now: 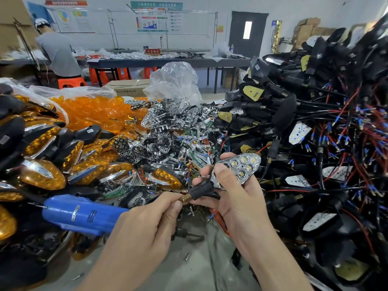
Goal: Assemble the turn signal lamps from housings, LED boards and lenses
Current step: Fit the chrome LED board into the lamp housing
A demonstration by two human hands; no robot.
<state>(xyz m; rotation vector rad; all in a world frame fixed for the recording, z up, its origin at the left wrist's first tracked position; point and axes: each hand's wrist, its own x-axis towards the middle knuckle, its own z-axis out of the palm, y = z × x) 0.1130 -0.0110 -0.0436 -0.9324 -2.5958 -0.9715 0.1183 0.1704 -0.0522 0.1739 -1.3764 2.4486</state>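
My right hand (235, 192) grips a black lamp housing whose chrome reflector (241, 168) with lit-looking LED cells faces up. The housing's black stem (201, 189) sticks out to the left and ends in a brass threaded tip (185, 198). My left hand (151, 219) pinches that threaded tip between thumb and fingers. Orange lenses (94, 111) lie heaped at the back left. Chrome reflectors (168, 127) fill the middle. Black housings with LED boards and wires (315, 143) are stacked high on the right.
A blue electric screwdriver (81, 215) lies on the table just left of my left hand. Finished amber lamps (44, 175) are piled on the left. A clear plastic bag (176, 80) stands behind the reflectors. A person (57, 51) works at a far bench.
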